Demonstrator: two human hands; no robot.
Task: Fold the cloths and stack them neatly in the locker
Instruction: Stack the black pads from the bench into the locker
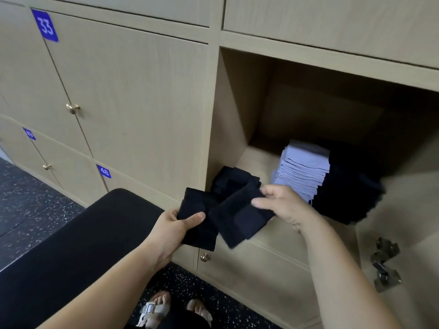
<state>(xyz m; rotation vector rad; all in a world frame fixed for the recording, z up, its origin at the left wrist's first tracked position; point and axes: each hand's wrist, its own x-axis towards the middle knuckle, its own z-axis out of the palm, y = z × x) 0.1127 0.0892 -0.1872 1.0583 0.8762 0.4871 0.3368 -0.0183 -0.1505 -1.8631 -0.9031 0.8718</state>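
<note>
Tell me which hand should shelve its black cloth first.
Right. The right hand holds the right cloth at the locker shelf edge, beside the black pile; the left hand holds the left cloth lower, outside.

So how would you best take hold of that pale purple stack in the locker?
Probably from the open front, lifting under the bottom layer while pressing flat on top. The pale purple stack is many thin folded layers, and the black stack sits against its right side.
</note>
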